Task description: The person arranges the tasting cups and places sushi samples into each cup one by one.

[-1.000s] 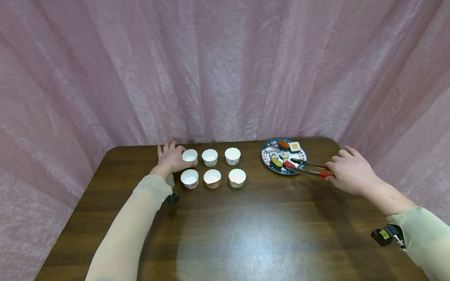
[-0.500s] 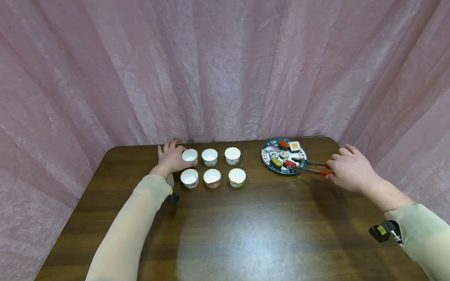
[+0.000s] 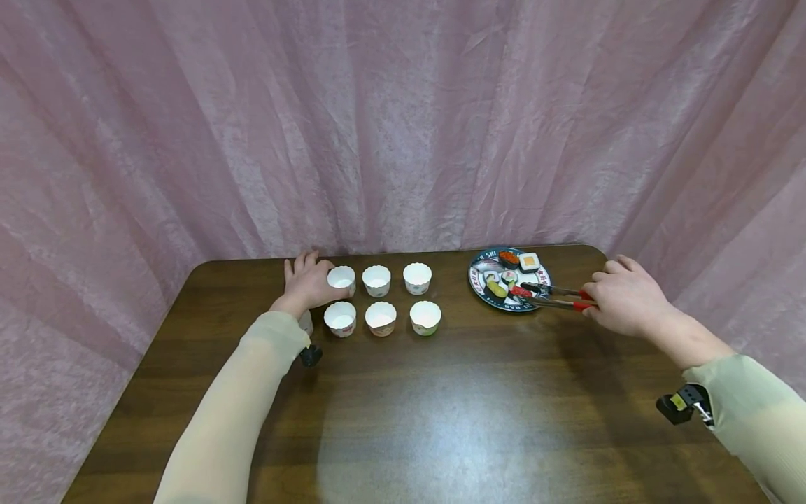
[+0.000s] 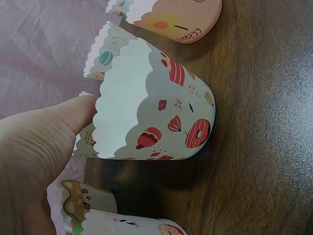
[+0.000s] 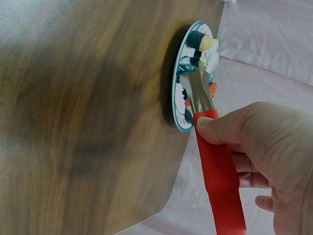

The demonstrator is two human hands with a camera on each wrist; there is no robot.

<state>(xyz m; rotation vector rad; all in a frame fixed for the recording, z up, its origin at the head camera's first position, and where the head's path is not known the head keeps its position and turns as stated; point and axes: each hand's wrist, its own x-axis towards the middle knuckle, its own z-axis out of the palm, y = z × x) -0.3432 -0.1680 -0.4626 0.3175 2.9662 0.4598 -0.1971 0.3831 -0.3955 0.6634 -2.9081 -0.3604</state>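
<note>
My right hand (image 3: 630,297) grips a pair of tongs (image 5: 217,171) by its red handles. The metal tips reach over the patterned round plate (image 3: 478,294), right at a red-topped sushi piece (image 3: 520,291). My left hand (image 3: 308,283) is at the back-left paper baking cup (image 3: 341,276), its thumb along the cup's near side and index finger by the rim; the other fingers spread away. In the left wrist view the thumb passes behind a cup printed with red sweets (image 4: 166,112), which hides its tip.
More white-lined paper cups stand in two rows, among them a green-based one (image 3: 425,320); another (image 3: 306,323) is partly hidden behind my left wrist. On the plate also lie a roe-topped sushi (image 3: 508,259), a square white piece (image 3: 529,262) and a yellow-green piece (image 3: 497,288). A pink curtain (image 3: 403,140) hangs behind.
The two arms of the tongs have drawn closer together at the red-topped sushi. My right forearm has shifted slightly left and away from me; the left hand stays in place.
</note>
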